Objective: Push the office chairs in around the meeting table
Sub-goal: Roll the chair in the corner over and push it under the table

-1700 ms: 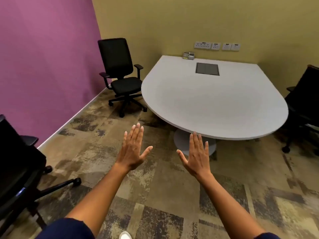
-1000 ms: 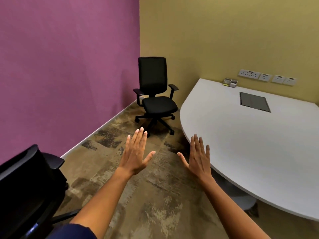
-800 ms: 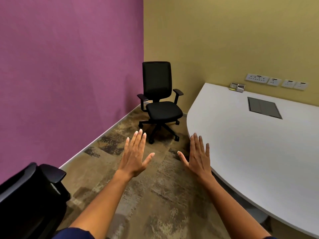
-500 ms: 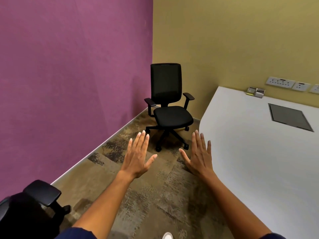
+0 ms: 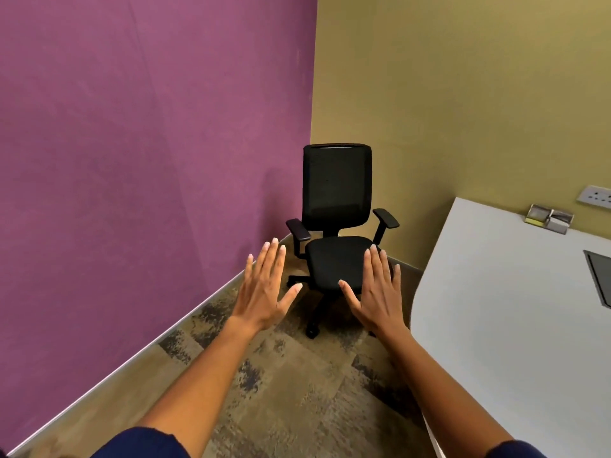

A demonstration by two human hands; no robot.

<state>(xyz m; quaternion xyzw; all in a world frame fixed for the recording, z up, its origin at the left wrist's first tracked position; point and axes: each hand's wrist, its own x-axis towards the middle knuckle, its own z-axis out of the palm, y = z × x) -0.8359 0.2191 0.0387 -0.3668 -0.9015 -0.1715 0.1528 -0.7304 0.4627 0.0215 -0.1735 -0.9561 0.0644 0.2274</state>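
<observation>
A black office chair (image 5: 336,206) with a mesh back and armrests stands in the room's corner, facing me, apart from the white meeting table (image 5: 515,319) on the right. My left hand (image 5: 266,287) and my right hand (image 5: 377,292) are stretched out in front of me, palms down, fingers spread, holding nothing. Both hands hover in the air short of the chair's seat and touch nothing.
A purple wall (image 5: 132,153) runs along the left and a mustard wall (image 5: 463,94) closes the back. On the table lie a small metal holder (image 5: 549,218) and a dark inset panel (image 5: 600,276). Wall sockets (image 5: 595,196) sit above the table. Patterned carpet (image 5: 297,391) covers the floor.
The view has turned left and moved closer to the corner chair, which now looks larger and centred. The nearer chair at lower left has left the view. My hands stay open.
</observation>
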